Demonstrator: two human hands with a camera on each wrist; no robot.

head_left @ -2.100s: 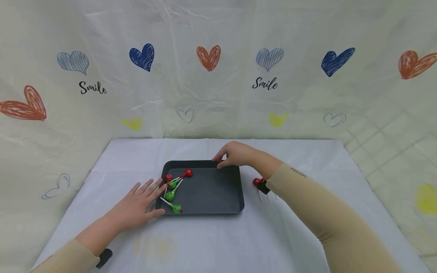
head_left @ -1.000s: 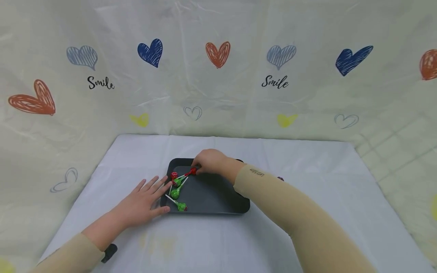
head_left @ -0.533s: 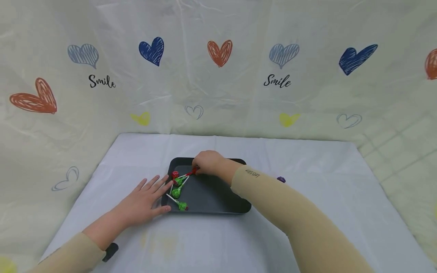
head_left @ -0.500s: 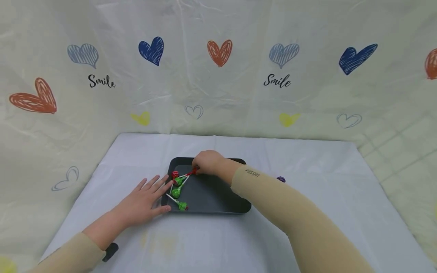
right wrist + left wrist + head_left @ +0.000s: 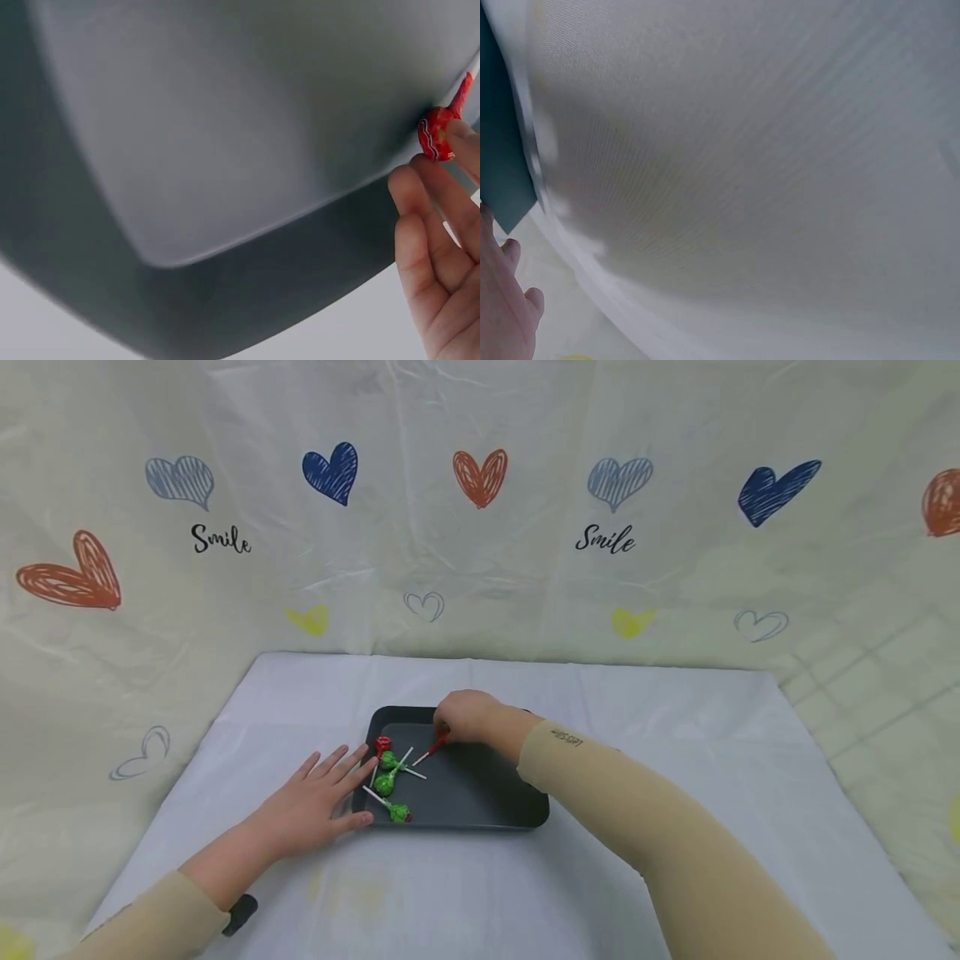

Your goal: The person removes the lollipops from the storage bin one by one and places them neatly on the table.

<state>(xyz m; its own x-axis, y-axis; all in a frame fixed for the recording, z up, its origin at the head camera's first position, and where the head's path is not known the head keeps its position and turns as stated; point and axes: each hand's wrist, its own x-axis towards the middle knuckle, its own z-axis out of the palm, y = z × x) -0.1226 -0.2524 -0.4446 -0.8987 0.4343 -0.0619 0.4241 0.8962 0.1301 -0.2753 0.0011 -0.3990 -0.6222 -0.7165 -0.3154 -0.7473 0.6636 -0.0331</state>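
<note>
The right arm slants in from the lower right of the frame, with the right hand [image 5: 468, 717] over the back of the tray [image 5: 480, 793], thumb and fingers pinching a red lollipop [image 5: 435, 133] by its head; its stick slopes down and left. Whether the stick touches the tray, I cannot tell. The left hand [image 5: 307, 810] reaches from the lower left, fingers straight and spread at the tray's left rim, gripping nothing. Between the hands, in the tray's left part, lie green lollipops [image 5: 385, 785] and another red lollipop [image 5: 383, 743].
</note>
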